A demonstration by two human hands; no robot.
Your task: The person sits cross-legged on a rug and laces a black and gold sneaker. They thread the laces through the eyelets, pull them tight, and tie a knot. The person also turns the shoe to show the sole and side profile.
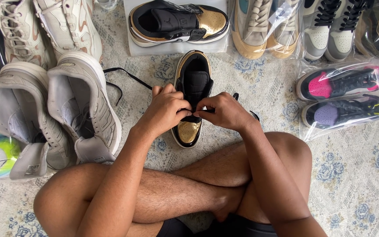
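A black and gold sneaker [193,77] stands on the rug in front of my crossed legs, toe pointing toward me. My left hand [166,108] and my right hand [223,111] meet over its middle, fingers pinched on a black shoelace [120,78] at the eyelets. One loose end of the lace trails off to the left across the rug; another bit shows right of my right hand. The matching black and gold sneaker [178,22] lies on its side on a white sheet farther away.
A pair of grey high-top sneakers [60,109] stands at left, with beige sneakers [44,26] behind them. Bagged pairs lie at right: pink and purple toed black shoes [345,96], grey ones [330,30], tan ones [259,26]. A floral rug [356,175] covers the floor.
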